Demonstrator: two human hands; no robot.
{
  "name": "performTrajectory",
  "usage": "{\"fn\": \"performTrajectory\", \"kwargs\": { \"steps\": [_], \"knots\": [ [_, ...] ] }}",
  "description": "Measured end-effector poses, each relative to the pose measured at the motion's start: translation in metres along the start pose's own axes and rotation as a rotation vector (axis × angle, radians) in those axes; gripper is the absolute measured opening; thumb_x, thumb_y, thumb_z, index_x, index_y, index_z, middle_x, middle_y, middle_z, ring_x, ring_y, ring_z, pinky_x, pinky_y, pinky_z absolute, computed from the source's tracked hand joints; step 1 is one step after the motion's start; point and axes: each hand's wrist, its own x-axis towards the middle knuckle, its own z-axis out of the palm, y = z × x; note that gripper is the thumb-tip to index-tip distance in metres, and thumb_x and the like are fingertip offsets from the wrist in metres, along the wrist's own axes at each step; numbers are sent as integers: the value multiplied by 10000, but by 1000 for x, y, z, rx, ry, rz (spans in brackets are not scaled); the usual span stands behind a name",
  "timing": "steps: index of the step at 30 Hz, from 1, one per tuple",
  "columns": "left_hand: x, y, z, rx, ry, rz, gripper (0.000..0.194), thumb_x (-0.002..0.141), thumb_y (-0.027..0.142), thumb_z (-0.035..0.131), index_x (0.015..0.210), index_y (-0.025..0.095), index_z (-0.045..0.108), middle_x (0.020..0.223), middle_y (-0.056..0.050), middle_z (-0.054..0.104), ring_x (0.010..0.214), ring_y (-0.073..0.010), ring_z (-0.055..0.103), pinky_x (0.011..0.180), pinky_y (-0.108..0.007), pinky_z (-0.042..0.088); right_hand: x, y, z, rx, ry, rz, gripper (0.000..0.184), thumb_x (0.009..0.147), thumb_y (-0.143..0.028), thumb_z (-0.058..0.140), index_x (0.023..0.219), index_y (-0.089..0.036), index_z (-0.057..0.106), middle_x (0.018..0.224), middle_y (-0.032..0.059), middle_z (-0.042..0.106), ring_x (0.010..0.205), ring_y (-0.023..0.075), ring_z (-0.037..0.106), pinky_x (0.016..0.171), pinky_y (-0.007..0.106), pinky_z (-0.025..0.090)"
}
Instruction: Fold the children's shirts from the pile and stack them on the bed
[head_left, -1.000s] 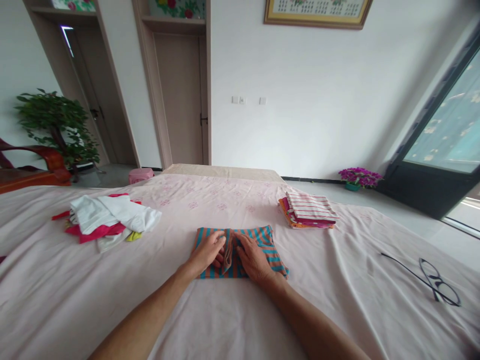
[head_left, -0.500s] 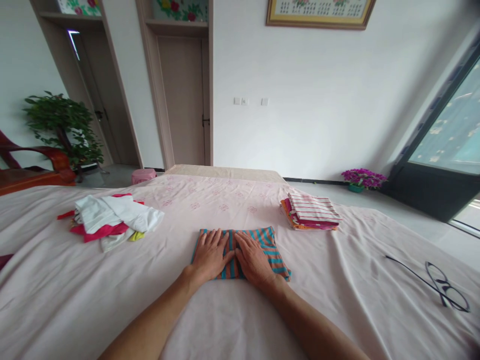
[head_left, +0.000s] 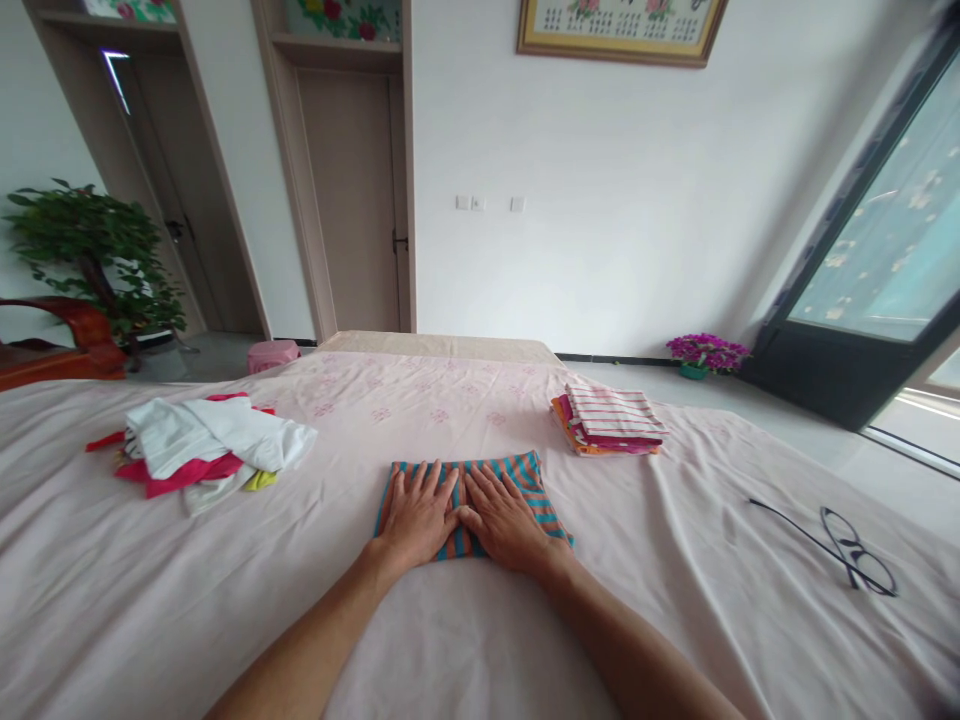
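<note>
A folded garment with teal and orange-brown stripes (head_left: 551,505) lies flat on the pink bed sheet (head_left: 457,640) in front of me. My left hand (head_left: 418,515) rests palm down on its left half, fingers stretched and slightly spread. On the middle and right of the cloth lies my right hand (head_left: 504,512), also flat and open. The two thumbs meet near the centre of the garment. Neither hand grips anything. Parts of the striped cloth are hidden under both palms.
To the left is a loose heap of white, red and yellow clothes (head_left: 217,440). A neat stack of folded clothes (head_left: 613,415), striped white on top, sits at the right. Black-framed glasses (head_left: 851,550) lie farther right. A pink stool (head_left: 273,355) stands beyond the far left edge.
My hands stay flat on the striped garment, with the thumbs now closer and touching. The view has turned slightly right, so the surroundings appear shifted left.
</note>
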Motion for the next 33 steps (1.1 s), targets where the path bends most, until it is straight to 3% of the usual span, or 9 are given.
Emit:
{"fn": "performTrajectory", "kwargs": {
  "steps": [3,6,9,12,16,21,25,29,33],
  "knots": [
    [1,-1,-5,-35,8,3,599,943,577,307,1430,258,448,1487,-123,450,1369,-333,382,1123,-601,182,4,12,-6,107,-23,20,555,1021,-459,231,1468,-174,393,1525,103,370,1442,236,258,1175,486,224],
    [5,-6,-12,-101,24,-64,537,974,515,264,1355,252,536,1431,-91,525,1347,-286,421,1135,-537,220,11,31,-18,202,17,177,579,1023,-469,155,1441,-184,438,1492,97,430,1421,224,310,1164,476,250],
    [5,-11,-15,-115,65,-161,496,978,454,290,1325,231,566,1416,-100,539,1354,-288,409,1131,-526,231,12,52,-25,138,54,303,598,1016,-482,165,1469,-163,389,1525,105,373,1443,238,257,1168,495,217],
    [2,-11,-11,-95,53,-165,521,937,492,390,1355,220,539,1464,-135,476,1380,-330,362,1127,-561,208,7,65,-21,15,-3,305,593,1008,-491,222,1489,-170,351,1557,101,309,1458,243,210,1174,496,189],
    [1,-16,-6,-155,-4,-178,535,909,505,438,1358,230,531,1491,-142,438,1397,-344,331,1121,-562,219,1,70,-9,-67,-76,258,567,995,-474,304,1469,-178,393,1545,101,333,1449,253,234,1179,489,171],
    [10,-56,-14,-451,60,-441,505,878,373,467,1320,136,525,1376,-179,541,1331,-282,447,1090,-421,344,2,61,-17,-105,-49,287,550,994,-432,329,1469,-160,388,1537,118,345,1447,268,238,1172,528,141],
    [2,-88,-30,-913,-109,-718,648,778,496,589,1287,105,498,1204,-192,646,1059,-284,653,827,-351,523,5,37,-34,-100,2,142,539,992,-398,341,1477,-165,371,1547,120,326,1452,267,220,1175,521,133],
    [-11,-87,-42,-1086,-262,-727,633,701,600,644,1102,112,601,914,-106,738,850,-252,698,639,-293,511,5,7,-39,-31,-33,-18,538,1002,-409,314,1494,-193,339,1558,94,312,1451,255,225,1176,488,178],
    [-17,-72,-49,-1239,-295,-682,654,589,581,754,1039,122,637,884,-92,753,893,-283,694,691,-320,516,1,-5,-26,7,-68,-75,559,999,-421,337,1510,-197,305,1556,86,319,1458,249,202,1187,479,160]
  ]
}}
